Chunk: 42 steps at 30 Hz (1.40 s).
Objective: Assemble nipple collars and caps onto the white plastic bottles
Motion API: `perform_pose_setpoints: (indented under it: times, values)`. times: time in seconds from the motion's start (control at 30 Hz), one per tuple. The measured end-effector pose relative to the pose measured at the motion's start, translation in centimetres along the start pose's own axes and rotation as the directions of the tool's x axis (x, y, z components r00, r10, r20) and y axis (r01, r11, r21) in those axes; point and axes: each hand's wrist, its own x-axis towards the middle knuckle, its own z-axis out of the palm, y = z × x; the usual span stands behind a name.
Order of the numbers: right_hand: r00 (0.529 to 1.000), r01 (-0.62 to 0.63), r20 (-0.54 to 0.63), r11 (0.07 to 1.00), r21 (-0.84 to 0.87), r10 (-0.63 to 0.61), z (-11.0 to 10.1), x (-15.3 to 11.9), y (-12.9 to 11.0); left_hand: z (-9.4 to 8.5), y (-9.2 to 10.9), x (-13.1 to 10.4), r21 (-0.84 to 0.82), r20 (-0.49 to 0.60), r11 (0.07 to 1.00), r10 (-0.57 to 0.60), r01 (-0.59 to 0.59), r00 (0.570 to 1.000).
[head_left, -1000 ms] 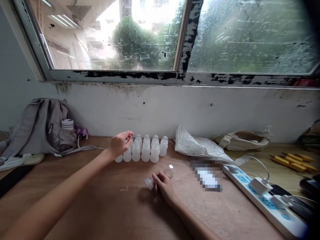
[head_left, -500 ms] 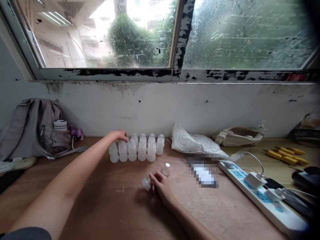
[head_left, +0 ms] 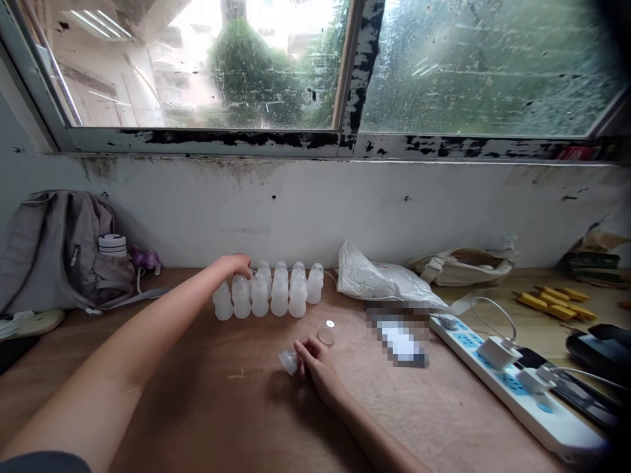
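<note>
- Wooden desk (head_left: 207,407) under a rain-streaked window (head_left: 276,66), seen from head height; working area kept bare toward the near edge, clutter pushed back against the wall.
- Left hand (head_left: 235,265) stretched to the far-left end of the bottles (head_left: 269,292), fingers bent down over the back row; contact likely but hidden by the knuckles, so grasp cannot be told.
- Bottles standing upright in two tight rows, shoulder to shoulder, just beyond and right of the left hand; close packing presumably for order and easy reach.
- Right hand (head_left: 315,368) resting low on the desk, nearer the body, fingers curled together against a small bottle (head_left: 288,360) lying on its side at the fingertips; held lightly, apparently to stop it rolling.
- Small clear cap (head_left: 326,336) and a tiny disc (head_left: 330,323) just beyond the right hand, set apart within finger range.
- White plastic bag (head_left: 384,279) and power strip (head_left: 513,387) well to the right of the right hand.
- Grey backpack (head_left: 54,249) far to the left of the left hand, leaning against the wall.
</note>
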Motion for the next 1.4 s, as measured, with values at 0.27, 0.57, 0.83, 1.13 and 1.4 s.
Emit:
perform_pose_setpoints:
  times: [0.27, 0.57, 0.83, 1.13, 1.4]
  values:
    - [1.000, -0.014, -0.007, 1.000, 0.015, 0.014, 0.1, 0.0, -0.2, -3.9, -1.0, -3.0, 0.010, -0.349, 1.000, -0.006, 0.009, 0.937]
    - [0.999, -0.019, -0.031, 0.998, 0.053, 0.021, 0.1, -0.3, -0.3, -3.5, 0.1, -11.8, -0.151, -0.784, 0.888, 0.160, -0.434, 0.600]
    - [0.997, -0.028, -0.069, 0.998, 0.059, 0.032, 0.2, -0.5, -0.8, 9.1, 3.3, -17.7, -0.565, -0.498, 0.576, 0.333, -0.591, 0.801]
    - [0.998, -0.025, -0.056, 0.997, 0.073, 0.029, 0.3, -0.5, -0.7, 13.4, 3.4, -17.3, -0.644, -0.467, 0.588, 0.204, -0.489, 0.861]
    - [0.998, -0.066, -0.007, 0.994, 0.091, 0.067, 0.2, -0.3, -0.3, 17.7, 6.5, -16.2, -0.737, -0.385, 0.482, 0.278, -0.474, 0.880]
